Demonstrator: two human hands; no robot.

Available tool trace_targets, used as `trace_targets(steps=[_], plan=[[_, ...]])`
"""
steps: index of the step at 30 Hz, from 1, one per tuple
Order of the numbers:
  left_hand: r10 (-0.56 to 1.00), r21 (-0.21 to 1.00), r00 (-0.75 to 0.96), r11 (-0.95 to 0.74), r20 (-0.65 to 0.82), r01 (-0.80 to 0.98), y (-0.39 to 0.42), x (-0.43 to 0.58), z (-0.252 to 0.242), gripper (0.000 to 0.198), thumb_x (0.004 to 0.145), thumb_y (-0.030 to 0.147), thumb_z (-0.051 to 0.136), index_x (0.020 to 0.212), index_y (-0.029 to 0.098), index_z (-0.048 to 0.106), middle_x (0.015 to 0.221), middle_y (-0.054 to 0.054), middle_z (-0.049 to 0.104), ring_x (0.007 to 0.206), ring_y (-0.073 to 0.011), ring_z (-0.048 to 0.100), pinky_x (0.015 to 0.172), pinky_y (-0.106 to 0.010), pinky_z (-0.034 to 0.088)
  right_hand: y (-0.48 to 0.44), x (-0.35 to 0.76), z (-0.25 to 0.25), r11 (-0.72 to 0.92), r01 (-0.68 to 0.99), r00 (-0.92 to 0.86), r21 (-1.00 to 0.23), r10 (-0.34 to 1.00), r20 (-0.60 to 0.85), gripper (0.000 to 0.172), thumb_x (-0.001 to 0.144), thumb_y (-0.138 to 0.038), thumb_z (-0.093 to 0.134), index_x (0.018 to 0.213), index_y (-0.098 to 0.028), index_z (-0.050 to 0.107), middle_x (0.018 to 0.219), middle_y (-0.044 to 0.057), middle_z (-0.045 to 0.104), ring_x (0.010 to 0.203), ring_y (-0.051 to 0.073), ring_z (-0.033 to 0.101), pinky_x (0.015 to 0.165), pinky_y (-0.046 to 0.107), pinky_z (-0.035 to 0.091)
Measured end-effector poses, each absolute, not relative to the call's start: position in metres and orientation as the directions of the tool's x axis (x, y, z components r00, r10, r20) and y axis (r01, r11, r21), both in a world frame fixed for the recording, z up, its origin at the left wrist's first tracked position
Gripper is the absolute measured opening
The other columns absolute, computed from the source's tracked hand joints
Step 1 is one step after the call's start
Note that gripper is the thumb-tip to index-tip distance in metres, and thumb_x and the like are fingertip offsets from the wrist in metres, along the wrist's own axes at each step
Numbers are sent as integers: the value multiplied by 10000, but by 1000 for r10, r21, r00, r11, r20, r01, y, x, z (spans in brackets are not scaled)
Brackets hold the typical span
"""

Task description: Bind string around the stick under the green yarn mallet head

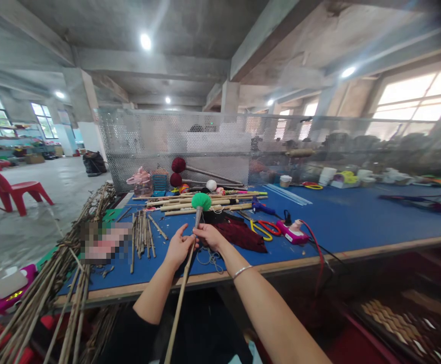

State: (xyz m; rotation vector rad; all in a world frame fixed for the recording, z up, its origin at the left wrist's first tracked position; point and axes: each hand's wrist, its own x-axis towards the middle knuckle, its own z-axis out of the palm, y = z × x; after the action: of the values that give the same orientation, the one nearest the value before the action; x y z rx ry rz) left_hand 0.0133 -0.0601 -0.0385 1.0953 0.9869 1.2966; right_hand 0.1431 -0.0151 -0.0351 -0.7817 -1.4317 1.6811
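A long bamboo stick [178, 303] with a green fluffy ball head [201, 201] rises from my lap over the blue table [357, 222]. My left hand [177, 247] pinches the stick just below the grey wrapped neck. My right hand [209, 235] is closed on the stick's upper part, fingers wrapped together; a silver bracelet sits on that wrist. A thin loose string [210, 258] lies on the table under my right hand. Dark red cloth [243, 235] lies right beside my right hand.
Bamboo sticks [205, 202] lie across the table's far side, short sticks [140, 235] to the left. Scissors [266, 228] and a pink glue gun [294, 232] with a red cord sit right of the cloth. Long raw canes [53, 288] lean at the left. A mesh screen [213, 141] backs the table.
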Motion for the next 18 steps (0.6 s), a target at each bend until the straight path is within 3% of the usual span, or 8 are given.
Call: trace_targets(steps=[5,9,13,18], plan=[[985,975,-51,-169,163,-147,-58,12,-44,816,540,264,750,1240,89,368,547,48,568,454,-58,508,477,-161,384,-17,142,-33,-66,-171,-495,-983,868,28,337,596,-382,679,722,-135,488,381,-107,372,280,7,205,332,189,74],[995,975,-17,-96,94,-201,-58,10,-40,862,570,300,733,1281,83,297,503,35,576,430,-81,516,472,-185,402,-17,143,-34,-59,-181,-490,-982,871,38,323,604,-370,680,705,-139,478,365,-118,334,283,5,179,337,193,64],[999,968,44,-5,17,-251,-61,12,-35,867,623,307,700,1315,111,214,591,-14,623,467,-107,563,488,-218,443,-18,142,-33,-88,-177,-517,-980,856,16,326,598,-376,680,693,-137,480,408,-79,444,285,8,225,334,194,85],[995,983,-21,-105,103,-154,-63,15,-37,713,615,299,701,1216,102,372,574,31,567,469,-72,528,455,-172,419,-18,140,-33,-72,-218,-483,-973,875,44,321,570,-344,700,698,-122,507,444,-62,474,334,24,322,360,185,172]])
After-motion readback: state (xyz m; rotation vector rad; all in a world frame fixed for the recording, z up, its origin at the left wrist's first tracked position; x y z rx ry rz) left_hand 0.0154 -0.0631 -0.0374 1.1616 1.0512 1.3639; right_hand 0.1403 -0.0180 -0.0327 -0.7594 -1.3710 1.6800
